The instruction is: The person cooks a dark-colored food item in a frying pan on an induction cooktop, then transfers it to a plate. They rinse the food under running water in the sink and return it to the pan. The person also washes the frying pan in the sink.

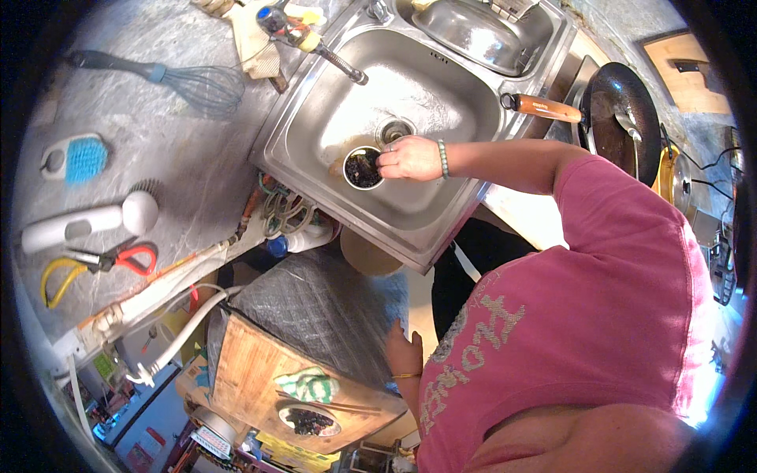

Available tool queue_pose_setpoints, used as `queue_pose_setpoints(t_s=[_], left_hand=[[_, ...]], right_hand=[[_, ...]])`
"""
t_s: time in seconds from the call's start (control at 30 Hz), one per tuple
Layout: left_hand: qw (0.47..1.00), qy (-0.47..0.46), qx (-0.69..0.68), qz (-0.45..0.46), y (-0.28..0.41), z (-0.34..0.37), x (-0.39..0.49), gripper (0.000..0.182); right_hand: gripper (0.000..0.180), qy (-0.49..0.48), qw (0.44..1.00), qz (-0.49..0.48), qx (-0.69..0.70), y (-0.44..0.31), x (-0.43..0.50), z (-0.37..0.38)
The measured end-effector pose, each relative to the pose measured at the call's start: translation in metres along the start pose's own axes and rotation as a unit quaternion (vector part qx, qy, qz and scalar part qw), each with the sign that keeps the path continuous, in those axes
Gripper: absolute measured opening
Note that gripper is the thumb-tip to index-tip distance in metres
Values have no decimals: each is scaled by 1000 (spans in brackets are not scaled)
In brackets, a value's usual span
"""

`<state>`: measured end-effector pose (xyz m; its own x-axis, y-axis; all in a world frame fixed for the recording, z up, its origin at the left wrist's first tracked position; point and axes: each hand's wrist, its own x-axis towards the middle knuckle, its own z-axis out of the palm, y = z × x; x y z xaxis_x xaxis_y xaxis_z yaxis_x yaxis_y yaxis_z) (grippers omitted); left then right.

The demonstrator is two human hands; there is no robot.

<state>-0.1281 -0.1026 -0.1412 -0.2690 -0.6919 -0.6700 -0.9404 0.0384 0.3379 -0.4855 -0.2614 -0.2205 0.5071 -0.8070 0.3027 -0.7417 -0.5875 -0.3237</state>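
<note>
In the stainless-steel sink basin (473,127) is a small white-rimmed bowl (348,179) of wet, dark pieces (362,167). My right hand (411,158), with a green bead bracelet at its wrist, comes in from the right. Its curled fingers overlap the bowl's near rim; whether they pinch the rim or some of the pieces is hidden. Just beyond the hand lies the drain (395,128). My left hand (404,353) hangs low beside my body, fingers apart and nothing seen in it. Nearest to it is a grey covered surface (307,295).
A flexible faucet (343,64) reaches over the basin. A wok (621,106) stands right, its wooden handle (547,107) pointing at the sink. A whisk (195,86), blue brush (86,158) and scissors (97,260) lie left. Below, a wooden board (248,366) holds another bowl (331,428) and chopsticks (355,408).
</note>
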Motion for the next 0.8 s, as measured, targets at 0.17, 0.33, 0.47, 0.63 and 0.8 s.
queue_pose_setpoints(t_s=[0.17,0.33,0.47,0.63,0.8], left_hand=[[999,42,-2,17,-7,-16,-31,45],[981,168,-30,96,-39,-23,-87,41],[926,368,-88,1,-96,-7,-156,33],[765,606,-163,-146,-168,33,-199,36],[703,658,-158,-220,-233,80,-175,60]], right_hand=[[11,61,997,-28,-45,-41,-8,-20],[6,98,993,70,-6,-85,-18,-17],[17,148,966,195,82,-152,9,-15],[11,245,792,280,484,-233,56,68],[20,182,630,481,582,-191,45,300]])
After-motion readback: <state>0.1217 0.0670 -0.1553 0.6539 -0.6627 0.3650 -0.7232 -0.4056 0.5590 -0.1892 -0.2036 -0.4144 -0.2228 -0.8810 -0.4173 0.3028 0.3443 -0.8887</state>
